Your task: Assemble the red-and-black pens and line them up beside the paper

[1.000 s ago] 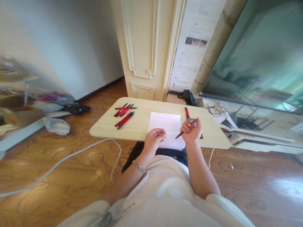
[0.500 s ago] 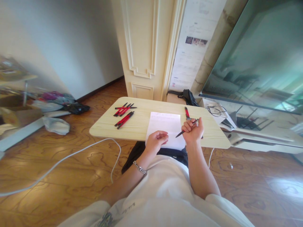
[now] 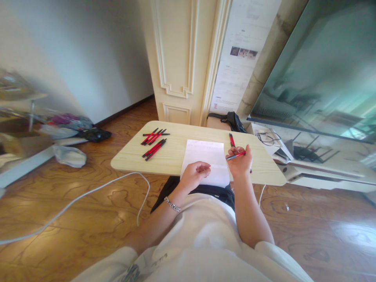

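Pen [image 3: 235, 155] held in my right hand [image 3: 241, 162], beside the paper's [image 3: 205, 150] right edge | my left hand [image 3: 194, 175] loosely curled over the paper, nothing visible inside | use light grip; steady paper flat.

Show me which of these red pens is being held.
The held pen is the one in the right hand. It alone is gripped; the other pens in view lie on the table, at its left or just beyond that hand.
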